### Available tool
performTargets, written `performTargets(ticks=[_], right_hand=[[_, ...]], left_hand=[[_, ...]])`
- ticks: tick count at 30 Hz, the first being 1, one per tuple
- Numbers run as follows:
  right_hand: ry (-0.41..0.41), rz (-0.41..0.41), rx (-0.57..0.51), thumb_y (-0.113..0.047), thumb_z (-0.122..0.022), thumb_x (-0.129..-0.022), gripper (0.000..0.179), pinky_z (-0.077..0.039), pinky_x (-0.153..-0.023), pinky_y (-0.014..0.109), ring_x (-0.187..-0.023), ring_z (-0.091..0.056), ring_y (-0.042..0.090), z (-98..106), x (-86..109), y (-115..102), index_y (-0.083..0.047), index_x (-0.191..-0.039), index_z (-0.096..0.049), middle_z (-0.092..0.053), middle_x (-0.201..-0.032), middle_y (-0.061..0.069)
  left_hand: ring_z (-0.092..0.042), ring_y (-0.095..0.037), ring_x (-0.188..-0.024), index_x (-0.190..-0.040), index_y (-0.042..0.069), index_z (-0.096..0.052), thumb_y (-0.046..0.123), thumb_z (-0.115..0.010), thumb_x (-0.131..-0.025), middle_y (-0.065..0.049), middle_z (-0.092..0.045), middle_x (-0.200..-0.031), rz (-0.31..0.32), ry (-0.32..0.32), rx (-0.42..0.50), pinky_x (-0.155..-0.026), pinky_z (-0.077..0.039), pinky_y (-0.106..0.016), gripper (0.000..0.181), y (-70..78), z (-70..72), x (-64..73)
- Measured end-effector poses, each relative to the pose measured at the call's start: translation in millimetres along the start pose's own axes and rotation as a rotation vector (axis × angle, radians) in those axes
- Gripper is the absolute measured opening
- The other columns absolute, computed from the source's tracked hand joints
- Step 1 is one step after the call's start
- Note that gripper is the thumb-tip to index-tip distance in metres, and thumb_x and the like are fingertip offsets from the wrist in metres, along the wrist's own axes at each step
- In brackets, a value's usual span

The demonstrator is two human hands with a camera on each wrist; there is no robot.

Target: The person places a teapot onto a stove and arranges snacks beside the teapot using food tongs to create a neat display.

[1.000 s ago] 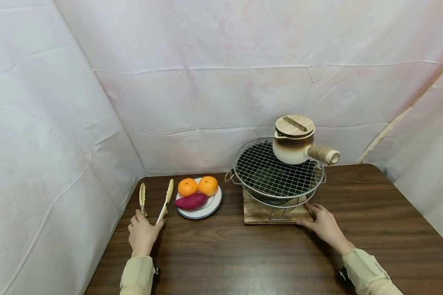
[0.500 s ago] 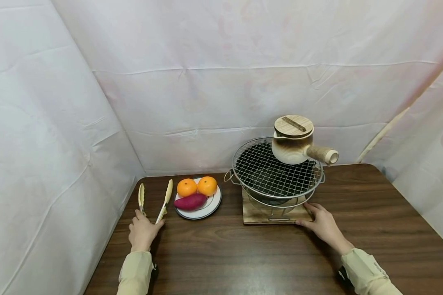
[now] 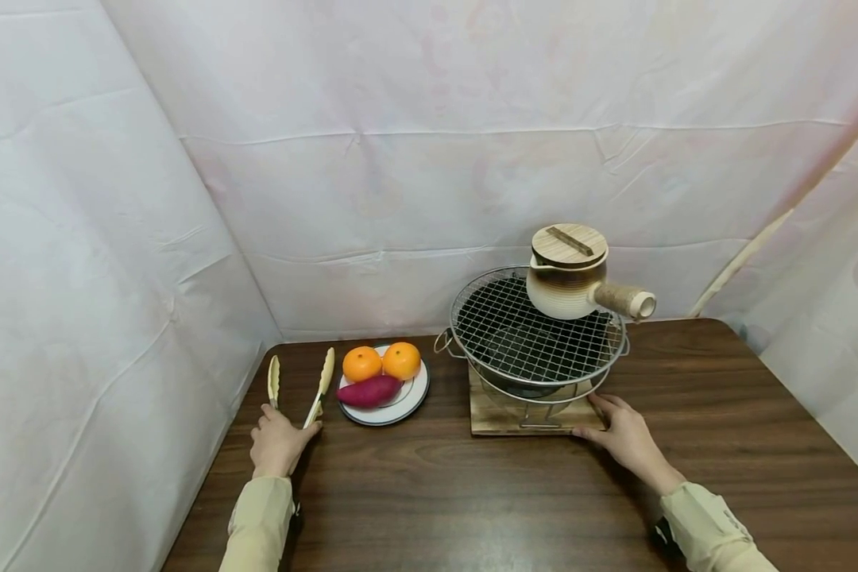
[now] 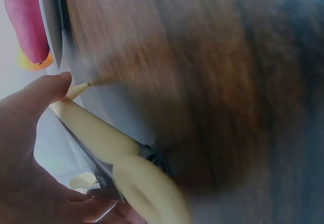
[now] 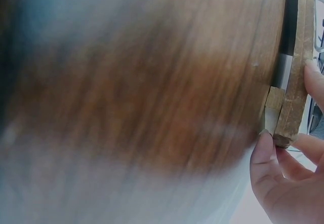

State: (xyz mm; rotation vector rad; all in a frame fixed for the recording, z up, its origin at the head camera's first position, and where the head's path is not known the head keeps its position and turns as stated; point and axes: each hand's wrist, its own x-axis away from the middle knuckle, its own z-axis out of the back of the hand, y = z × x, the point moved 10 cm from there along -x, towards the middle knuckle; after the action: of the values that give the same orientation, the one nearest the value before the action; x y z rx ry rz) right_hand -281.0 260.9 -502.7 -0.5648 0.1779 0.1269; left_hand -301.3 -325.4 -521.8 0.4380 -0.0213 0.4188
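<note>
At the table's left side my left hand (image 3: pixel 277 443) holds a pair of tongs (image 3: pixel 326 372) with cream-coloured tips, spread apart and pointing away from me. In the left wrist view the thumb lies on one arm of the tongs (image 4: pixel 96 133) and the fingers curl at the other. My right hand (image 3: pixel 631 442) grips the near right corner of a square wooden board (image 3: pixel 496 417). Thumb and fingers take the board's edge (image 5: pixel 298 82) from two sides in the right wrist view. On the board stands a round grill (image 3: pixel 522 345) with a wire mesh top.
A lidded teapot (image 3: pixel 563 295) with a cord-wrapped side handle sits on the grill's back right. Right of the tongs, a white plate (image 3: pixel 400 410) bears two oranges (image 3: pixel 361 364) and a purple sweet potato (image 3: pixel 369 392). Pale curtains (image 3: pixel 429 199) enclose the wooden table (image 3: pixel 429 492).
My left hand and forearm have shifted slightly forward at the tongs, while the tongs stay nearly in place. The right hand, board, grill and plate look unmoved.
</note>
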Motion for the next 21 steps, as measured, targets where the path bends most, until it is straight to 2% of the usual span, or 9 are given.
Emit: performTargets(ticks=[6, 10, 14, 21], right_hand=[[0.005, 0.002, 0.002, -0.041, -0.078, -0.076, 0.077, -0.045, -0.093, 0.058, -0.114, -0.056, 0.047, 0.5, 0.1, -0.6, 0.009, -0.130, -0.055, -0.057, -0.124, 0.030], [0.012, 0.004, -0.003, -0.040, -0.079, -0.076, 0.076, -0.046, -0.092, 0.058, -0.113, -0.057, 0.047, 1.2, 0.3, -1.9, 0.009, -0.130, -0.055, -0.058, -0.124, 0.029], [0.008, 0.002, -0.008, -0.040, -0.079, -0.076, 0.077, -0.045, -0.092, 0.058, -0.113, -0.056, 0.048, 1.0, 0.9, -2.8, 0.009, -0.130, -0.054, -0.057, -0.124, 0.030], [0.007, 0.004, -0.009, -0.039, -0.079, -0.076, 0.077, -0.045, -0.092, 0.059, -0.113, -0.056, 0.049, 1.5, 1.4, -2.1, 0.008, -0.131, -0.054, -0.057, -0.125, 0.031]], left_hand=[[-0.035, -0.061, -0.121, -0.144, -0.021, -0.004, 0.053, -0.070, -0.079, -0.046, -0.033, -0.134, -0.008, 0.035, 0.021, -0.091, -0.041, -0.066, 0.118, 2.3, -0.5, -2.5], [-0.041, -0.059, -0.113, -0.137, -0.023, -0.017, 0.054, -0.071, -0.078, -0.045, -0.040, -0.123, -0.027, 0.096, 0.044, -0.088, -0.042, -0.064, 0.111, 3.3, 1.8, -3.6], [-0.046, -0.059, -0.105, -0.127, -0.024, -0.030, 0.047, -0.073, -0.078, -0.043, -0.045, -0.112, -0.054, 0.156, 0.076, -0.087, -0.042, -0.062, 0.096, 4.5, 5.6, -3.4], [-0.051, -0.059, -0.099, -0.126, -0.024, -0.030, 0.043, -0.072, -0.080, -0.042, -0.044, -0.110, -0.081, 0.184, 0.115, -0.086, -0.043, -0.061, 0.091, 1.8, 9.3, -2.5]])
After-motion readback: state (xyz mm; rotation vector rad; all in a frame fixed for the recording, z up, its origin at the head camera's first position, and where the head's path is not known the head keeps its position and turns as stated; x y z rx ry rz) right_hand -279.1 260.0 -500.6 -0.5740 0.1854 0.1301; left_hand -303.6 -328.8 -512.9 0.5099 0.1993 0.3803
